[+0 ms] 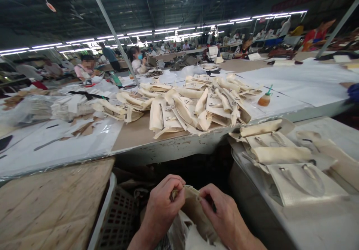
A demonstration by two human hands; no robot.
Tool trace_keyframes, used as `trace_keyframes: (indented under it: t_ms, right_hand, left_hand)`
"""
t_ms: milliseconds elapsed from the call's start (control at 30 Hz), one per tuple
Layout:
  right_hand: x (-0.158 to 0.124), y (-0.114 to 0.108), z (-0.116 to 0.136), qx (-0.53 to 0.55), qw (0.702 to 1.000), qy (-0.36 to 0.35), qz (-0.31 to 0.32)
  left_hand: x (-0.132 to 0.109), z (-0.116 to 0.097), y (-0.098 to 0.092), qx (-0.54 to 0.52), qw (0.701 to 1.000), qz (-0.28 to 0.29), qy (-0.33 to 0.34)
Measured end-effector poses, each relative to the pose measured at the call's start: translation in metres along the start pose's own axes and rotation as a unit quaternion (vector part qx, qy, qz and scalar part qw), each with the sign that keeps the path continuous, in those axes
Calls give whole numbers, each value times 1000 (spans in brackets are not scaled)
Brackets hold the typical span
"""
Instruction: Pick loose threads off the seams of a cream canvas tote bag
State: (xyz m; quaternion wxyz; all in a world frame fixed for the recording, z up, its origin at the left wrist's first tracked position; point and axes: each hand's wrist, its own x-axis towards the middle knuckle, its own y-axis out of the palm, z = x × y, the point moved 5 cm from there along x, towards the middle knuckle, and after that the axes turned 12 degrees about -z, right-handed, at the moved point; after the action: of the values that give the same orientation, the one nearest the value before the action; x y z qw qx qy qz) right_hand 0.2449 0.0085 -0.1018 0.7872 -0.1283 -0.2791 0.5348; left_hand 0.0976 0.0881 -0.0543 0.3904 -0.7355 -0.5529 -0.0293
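Observation:
Low in the middle, a cream bag piece is held up between both hands, its upper edge curved and its lower part out of frame. My left hand pinches that edge on the left, fingers curled and closed. On the right, my right hand grips the same edge between thumb and fingers. Frayed pale material shows beneath the edge. To the right, cream bags with handles lie flat in an overlapping row.
A large heap of cream bag pieces covers the middle of the long table. A small bottle of amber liquid stands right of it. A plastic basket sits by a brown board. Several people work farther back.

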Motion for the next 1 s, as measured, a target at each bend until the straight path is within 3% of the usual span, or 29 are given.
trace_keyframes:
  t_ms: [200,333,600,833,1000]
  right_hand:
    - [-1,4,-9,106,988,110,-37]
    - [3,7,-12,109,985,132,-20]
    - [8,12,-4,49,997,58,16]
    - [8,13,0,74,994,76,38]
    - [8,13,0,69,994,71,49]
  left_hand:
    - [0,2,2,-14,1000,-4,-10]
    - [0,4,3,-31,999,-5,-21]
    - [1,12,1,-62,996,12,-69]
    - [0,6,-6,-52,997,27,-60]
    - [1,8,-6,-43,997,3,-65]
